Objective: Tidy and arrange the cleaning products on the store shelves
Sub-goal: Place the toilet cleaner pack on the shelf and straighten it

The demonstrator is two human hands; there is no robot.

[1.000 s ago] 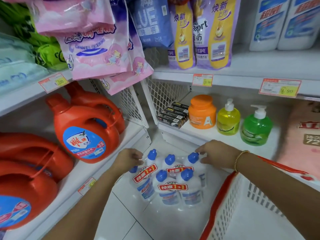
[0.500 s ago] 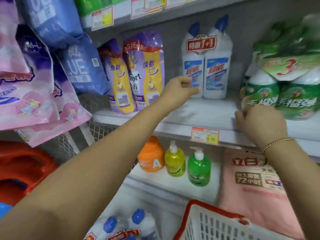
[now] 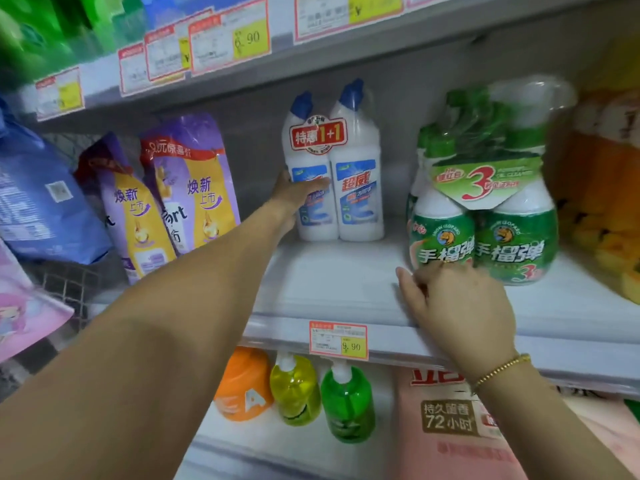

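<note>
A shrink-wrapped twin pack of white toilet-cleaner bottles [image 3: 356, 202] with blue caps and a red "1+1" tag stands upright at the back of the middle shelf [image 3: 332, 282]. My left hand [image 3: 298, 199] reaches in and grips its left bottle, fingers curled across the blue label. To the right stands a wrapped pack of green spray bottles [image 3: 512, 237] with a "3" tag. Near the shelf's front my right hand [image 3: 460, 313] rests, thumb out to the left and fingertips against the green pack's lower front. It holds nothing.
Purple-and-yellow refill pouches [image 3: 194, 188] and a blue bag [image 3: 38, 202] stand left of the twin pack. Orange and yellow goods [image 3: 606, 202] fill the far right. Below are an orange jar [image 3: 242, 386], a yellow pump bottle [image 3: 294, 389], a green pump bottle [image 3: 348, 403] and a pink bag [image 3: 450, 427].
Both hands left the bottle bundle on the floor and rose to the middle shelf. My left hand then reached further in and closed round the twin pack. My right hand stayed by the green pack.
</note>
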